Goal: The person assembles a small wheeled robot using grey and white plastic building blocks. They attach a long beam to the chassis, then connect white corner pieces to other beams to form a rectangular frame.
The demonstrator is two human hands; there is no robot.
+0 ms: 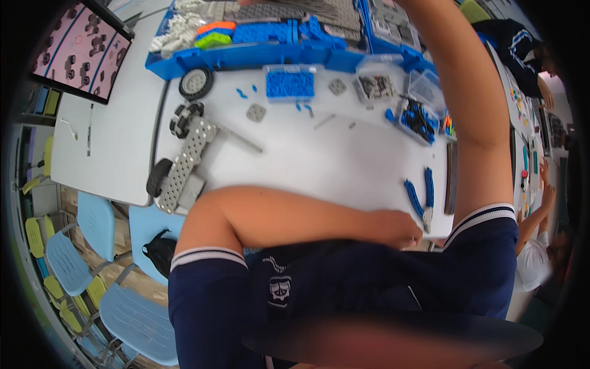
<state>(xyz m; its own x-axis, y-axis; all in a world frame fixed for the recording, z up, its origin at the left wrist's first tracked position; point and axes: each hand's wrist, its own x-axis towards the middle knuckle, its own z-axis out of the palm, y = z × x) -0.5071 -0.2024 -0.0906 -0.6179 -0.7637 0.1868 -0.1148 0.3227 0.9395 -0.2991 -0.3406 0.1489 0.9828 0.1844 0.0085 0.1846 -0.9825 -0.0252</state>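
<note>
My left hand lies at the table's near edge, its arm bent across my body. Its fingers are curled closed; what they hold, if anything, is hidden. Just right of it are blue-handled pliers, jaws toward me and handles spread. My right arm stretches far forward over the table and leaves the top edge, so that hand is out of sight. A sliver of skin shows above the grey parts in the blue parts case; whose it is, I cannot tell. A grey perforated metal frame with wheels stands at the left.
Small clear boxes hold blue pegs, metal bits and black and blue connectors. A loose wheel and grey square plates lie about. A screen stands far left, blue chairs below. Other people sit at right.
</note>
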